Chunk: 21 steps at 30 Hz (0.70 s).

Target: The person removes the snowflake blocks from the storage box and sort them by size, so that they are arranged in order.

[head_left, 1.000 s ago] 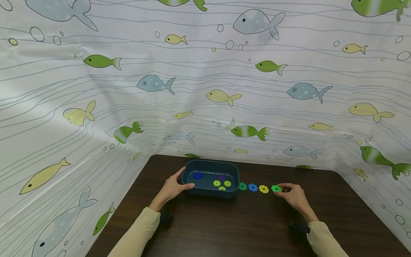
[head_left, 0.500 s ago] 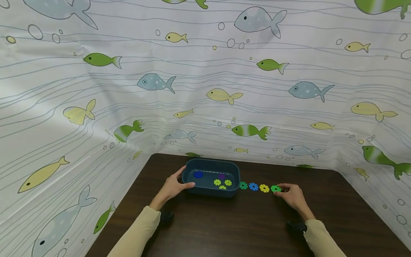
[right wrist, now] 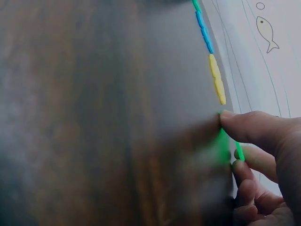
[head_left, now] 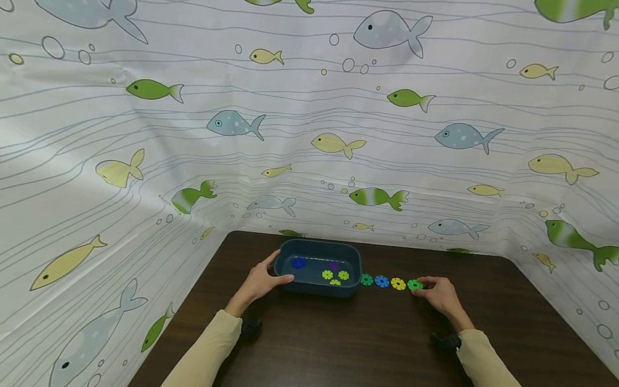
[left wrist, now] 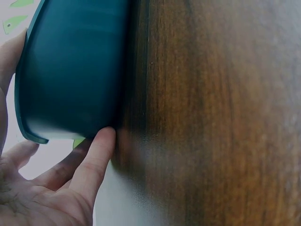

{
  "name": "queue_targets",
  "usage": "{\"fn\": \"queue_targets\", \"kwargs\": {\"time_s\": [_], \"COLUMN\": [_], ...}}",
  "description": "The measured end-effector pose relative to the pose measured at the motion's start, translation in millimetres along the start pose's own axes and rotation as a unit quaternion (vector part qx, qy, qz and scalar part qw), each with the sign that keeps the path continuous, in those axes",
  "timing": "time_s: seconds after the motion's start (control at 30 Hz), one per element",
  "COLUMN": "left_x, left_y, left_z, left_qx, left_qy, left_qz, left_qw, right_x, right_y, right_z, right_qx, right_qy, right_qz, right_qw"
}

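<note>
My left hand (head_left: 258, 282) grips the left end of a dark blue-green plastic bin (head_left: 316, 290), thumb at the rim and fingers along the end wall (left wrist: 70, 70). In the bin lie a dark blue notched disc (head_left: 299, 263), a purple one (head_left: 334, 266) and several yellow-green ones (head_left: 327, 274). Between thumb and fingers, my right hand (head_left: 441, 294) pinches a bright green notched disc (head_left: 414, 285). It is at the right end of a row with a yellow disc (head_left: 398, 284), a blue disc (head_left: 382, 281) and a darker green disc (head_left: 367, 279) beside the bin. A small gap separates green from yellow.
Everything stands on a dark wood-grain table (head_left: 329, 338). A white sheet printed with fish (head_left: 333, 177) rises along its back and both sides. Black bands show at both wrists, below the light sleeves (head_left: 208, 344).
The green disc in my right hand has shifted very slightly left, toward the yellow disc. My left hand and the bin hold still; the head view moved a little.
</note>
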<state>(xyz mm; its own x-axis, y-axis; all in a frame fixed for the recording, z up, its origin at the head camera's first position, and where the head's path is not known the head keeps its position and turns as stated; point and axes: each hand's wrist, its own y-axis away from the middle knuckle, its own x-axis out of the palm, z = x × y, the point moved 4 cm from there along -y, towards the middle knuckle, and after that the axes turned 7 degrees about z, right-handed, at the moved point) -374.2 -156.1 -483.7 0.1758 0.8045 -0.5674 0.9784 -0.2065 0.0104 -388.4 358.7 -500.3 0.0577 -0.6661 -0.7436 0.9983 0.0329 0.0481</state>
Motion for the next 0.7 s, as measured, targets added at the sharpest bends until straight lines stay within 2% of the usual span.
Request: {"fn": "queue_targets", "kwargs": {"time_s": [0.7], "left_x": [-0.6], "left_y": [0.2], "left_z": [-1.3], "left_qx": [-0.006], "left_qy": [0.007], "left_qz": [0.000], "left_qw": [1.0000], "right_x": [-2.3], "right_y": [0.0], "right_z": [3.5], "right_qx": [0.006], "right_qy": [0.011], "right_qz": [0.015], "right_qw": [1.000]}}
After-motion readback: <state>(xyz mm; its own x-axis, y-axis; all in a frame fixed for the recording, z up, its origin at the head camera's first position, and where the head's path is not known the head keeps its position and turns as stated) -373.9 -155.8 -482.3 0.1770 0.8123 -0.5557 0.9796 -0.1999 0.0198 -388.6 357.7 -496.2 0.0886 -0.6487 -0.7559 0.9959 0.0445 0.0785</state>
